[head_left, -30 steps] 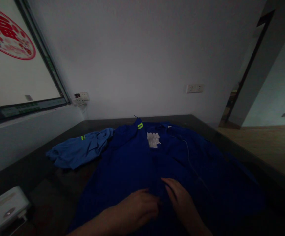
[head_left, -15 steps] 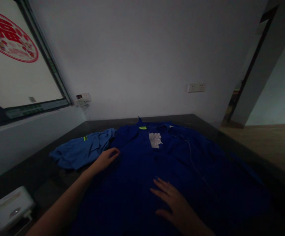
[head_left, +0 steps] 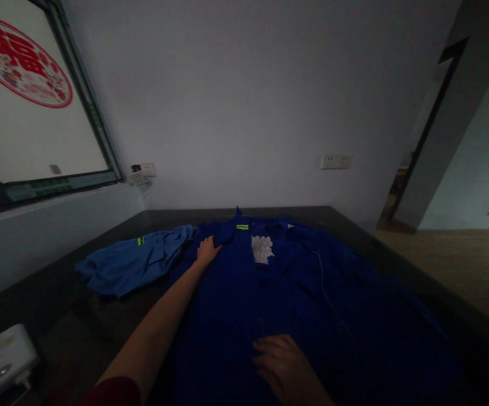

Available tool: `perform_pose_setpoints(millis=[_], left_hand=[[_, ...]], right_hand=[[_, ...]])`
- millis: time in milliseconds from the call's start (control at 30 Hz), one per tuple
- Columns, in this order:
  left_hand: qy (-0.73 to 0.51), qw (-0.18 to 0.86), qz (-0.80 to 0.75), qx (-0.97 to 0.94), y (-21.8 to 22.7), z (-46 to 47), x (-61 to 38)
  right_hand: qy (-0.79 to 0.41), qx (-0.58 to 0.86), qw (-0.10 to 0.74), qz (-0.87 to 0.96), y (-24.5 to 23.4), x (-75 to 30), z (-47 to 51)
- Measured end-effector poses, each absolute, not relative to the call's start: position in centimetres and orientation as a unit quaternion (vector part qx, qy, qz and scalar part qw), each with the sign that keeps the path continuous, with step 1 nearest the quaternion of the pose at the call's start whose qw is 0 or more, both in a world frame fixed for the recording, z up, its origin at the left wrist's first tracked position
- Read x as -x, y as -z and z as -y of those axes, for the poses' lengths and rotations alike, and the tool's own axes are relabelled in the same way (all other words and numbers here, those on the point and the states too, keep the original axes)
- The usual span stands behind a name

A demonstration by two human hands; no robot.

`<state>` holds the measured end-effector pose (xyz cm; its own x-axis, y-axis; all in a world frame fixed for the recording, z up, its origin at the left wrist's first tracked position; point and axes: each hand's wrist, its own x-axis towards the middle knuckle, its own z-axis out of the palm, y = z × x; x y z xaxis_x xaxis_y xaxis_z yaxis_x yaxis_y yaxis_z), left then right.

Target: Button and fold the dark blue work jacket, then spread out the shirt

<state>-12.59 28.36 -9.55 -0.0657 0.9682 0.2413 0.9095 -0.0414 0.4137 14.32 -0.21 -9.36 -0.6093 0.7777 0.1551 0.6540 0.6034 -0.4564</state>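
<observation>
A dark blue work jacket (head_left: 227, 316) lies spread out with its collar toward the wall. It has a yellow-green striped tag and a white patch (head_left: 262, 249) on the chest. My left hand (head_left: 208, 251) reaches to the jacket's upper left part and rests on the cloth, thumb apart from the fingers. Over the lower front is my right hand (head_left: 281, 361), its fingers loosely bent and a little apart, with no cloth visibly gathered in them. A lighter blue folded garment (head_left: 137, 260) lies left of the jacket.
Beneath the clothes is a dark, glossy table (head_left: 312, 213) against the wall. A white box-like device (head_left: 3, 358) stands at the near left. Wall sockets (head_left: 335, 162) sit above the table's far edge. A window (head_left: 37, 129) is on the left.
My left hand has moved forward and right, from beside the jacket's edge onto its upper left part. My right hand has shifted slightly nearer and its fingers have bent from a wider spread.
</observation>
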Motion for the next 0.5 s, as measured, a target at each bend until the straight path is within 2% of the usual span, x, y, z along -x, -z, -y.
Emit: perform_pose_setpoints(millis=[133, 300, 367, 500], left_hand=[[-0.233, 0.062, -0.693, -0.68, 10.1, -28.7, 12.8], [-0.222, 0.081, -0.702, -0.672, 10.6, -29.5, 13.2], [-0.224, 0.084, -0.702, -0.671, 10.4, -30.0, 13.6], [-0.239, 0.082, -0.719, -0.648, 9.0, -31.4, 15.8]], right_hand=[[-0.186, 0.305, 0.167, 0.919, 10.2, -16.0, -0.2], [-0.089, 0.276, 0.169, 0.942, 11.5, -16.1, -0.6], [-0.046, 0.279, 0.21, 0.936, 11.7, -15.8, -0.4], [0.033, 0.282, 0.351, 0.892, 10.1, -16.1, 0.6]])
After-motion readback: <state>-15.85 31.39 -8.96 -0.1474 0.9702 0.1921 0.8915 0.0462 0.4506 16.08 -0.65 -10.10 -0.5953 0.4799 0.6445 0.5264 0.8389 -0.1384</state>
